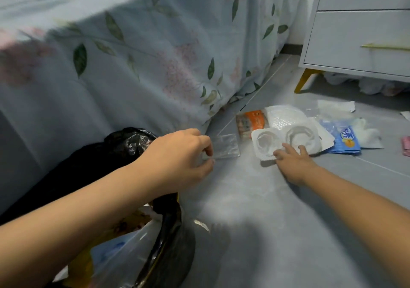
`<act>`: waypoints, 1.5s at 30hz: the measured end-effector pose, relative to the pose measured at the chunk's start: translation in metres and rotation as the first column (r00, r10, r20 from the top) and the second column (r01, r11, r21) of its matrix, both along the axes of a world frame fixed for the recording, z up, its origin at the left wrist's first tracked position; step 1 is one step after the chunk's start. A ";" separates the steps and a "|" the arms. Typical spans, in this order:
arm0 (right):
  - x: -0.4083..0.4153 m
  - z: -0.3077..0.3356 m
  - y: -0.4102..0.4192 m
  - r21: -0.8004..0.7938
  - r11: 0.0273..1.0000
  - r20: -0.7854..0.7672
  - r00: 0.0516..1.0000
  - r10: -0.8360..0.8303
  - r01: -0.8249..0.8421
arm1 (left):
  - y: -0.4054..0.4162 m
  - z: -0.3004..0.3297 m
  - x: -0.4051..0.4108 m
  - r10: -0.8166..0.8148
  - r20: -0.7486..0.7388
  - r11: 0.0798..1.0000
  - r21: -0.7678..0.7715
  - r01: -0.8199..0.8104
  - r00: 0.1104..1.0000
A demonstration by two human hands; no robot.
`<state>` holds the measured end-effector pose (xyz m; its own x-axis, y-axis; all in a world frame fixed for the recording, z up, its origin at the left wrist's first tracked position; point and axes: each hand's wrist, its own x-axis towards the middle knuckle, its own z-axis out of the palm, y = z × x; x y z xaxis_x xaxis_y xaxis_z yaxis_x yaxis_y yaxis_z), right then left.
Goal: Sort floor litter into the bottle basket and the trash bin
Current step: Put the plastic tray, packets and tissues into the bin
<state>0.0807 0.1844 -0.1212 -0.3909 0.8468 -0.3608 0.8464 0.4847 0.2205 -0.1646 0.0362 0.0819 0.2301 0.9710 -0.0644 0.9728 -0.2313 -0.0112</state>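
My left hand (pixel 179 154) pinches the edge of a clear plastic wrapper (pixel 226 147) on the grey floor. My right hand (pixel 292 161) lies with straight fingers on a white plastic tray (pixel 266 142) that has two round wells. Behind the tray lie an orange snack packet (pixel 250 122), a white bubble pouch (pixel 284 116), a blue printed wrapper (pixel 346 139) and crumpled white tissue (pixel 366 132). The trash bin with a black liner (pixel 170 232) stands under my left forearm and holds plastic scraps. No bottle basket is in view.
A bed with a floral sheet (pixel 133 55) hangs down on the left, close behind the bin. A white drawer cabinet (pixel 359 35) on yellow legs stands at the right rear. A pink scrap (pixel 406 145) lies at the right edge.
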 end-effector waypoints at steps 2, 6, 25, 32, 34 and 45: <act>0.003 -0.001 -0.012 0.028 0.998 -0.089 0.994 0.064 -0.062 | -0.002 0.004 0.005 0.008 0.054 0.999 0.039 -0.010 0.999; 0.001 0.013 -0.053 0.185 0.969 -0.756 0.654 0.032 0.166 | -0.011 0.013 0.015 -0.001 0.166 0.998 0.070 -0.011 0.986; 0.002 0.133 -0.138 -0.665 0.620 -0.281 -0.629 -0.725 -0.417 | 0.008 -0.008 0.071 -0.077 0.411 0.984 -0.113 0.135 0.908; -0.013 0.136 -0.130 -0.738 0.607 -0.391 -0.547 -0.741 -0.295 | 0.005 0.026 0.057 0.048 0.400 0.997 -0.070 -0.022 0.915; -0.022 0.139 -0.120 -0.779 0.556 -0.364 -0.515 -0.776 -0.288 | 0.009 0.041 0.047 0.076 0.468 0.997 -0.054 -0.057 0.880; -0.054 0.191 -0.043 -0.535 0.795 -0.519 0.630 -0.577 0.287 | 0.057 0.078 0.007 0.325 0.733 0.945 -0.274 -0.178 0.598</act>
<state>0.0272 0.1414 0.0694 -0.2635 0.8306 -0.4906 0.8317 -0.0621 -0.5518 -0.1578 0.0934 0.1602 0.0152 0.9904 -0.1375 0.6315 0.0971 0.7692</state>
